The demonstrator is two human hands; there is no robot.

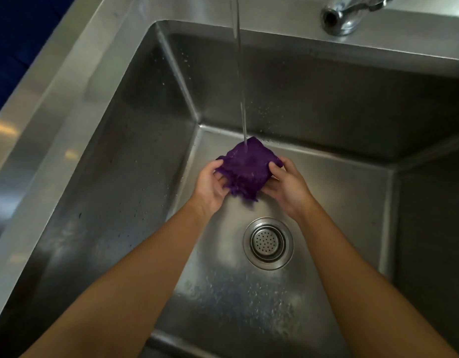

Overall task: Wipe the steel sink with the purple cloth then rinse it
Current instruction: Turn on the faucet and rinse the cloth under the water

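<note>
My two forearms come into view from the bottom edge, both bare from the elbow area down to the wrists. I wear no sleeves that reach this far, and I have no watch, bracelet or band on either wrist. My left hand (pixel 210 182) and my right hand (pixel 288 186) are bare too, without gloves. No rings show on the fingers that can be seen. My fingernails look short and unpainted, though they are small in this view.
</note>
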